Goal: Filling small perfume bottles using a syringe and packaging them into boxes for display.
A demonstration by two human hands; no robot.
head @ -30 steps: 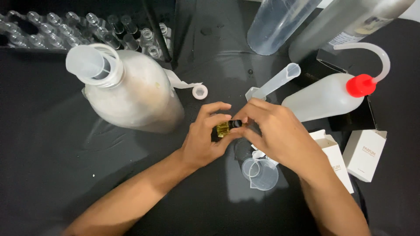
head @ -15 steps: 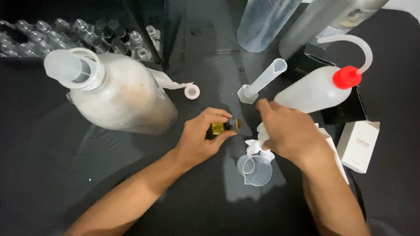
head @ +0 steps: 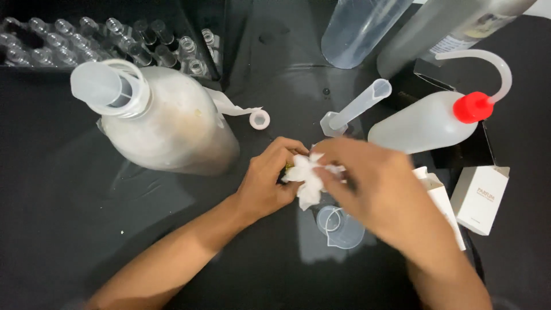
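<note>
My left hand (head: 270, 183) is closed around a small amber bottle (head: 288, 167), of which only a sliver shows between fingers and tissue. My right hand (head: 373, 189) pinches a crumpled white tissue (head: 307, 175) and presses it against the bottle. Both hands meet over the black table, just above a small clear plastic beaker (head: 340, 227).
A large milky jug (head: 166, 126) with a funnel (head: 106, 86) stands left, a small white cap (head: 259, 119) beside it. A plastic measuring cylinder (head: 356, 108), a red-capped wash bottle (head: 425, 121) and white boxes (head: 479, 198) lie right. Several small glass bottles (head: 86, 43) fill a tray far left.
My right hand left the bottle, picked up the white tissue from near the beaker and brought it onto the bottle. The left hand kept holding the bottle.
</note>
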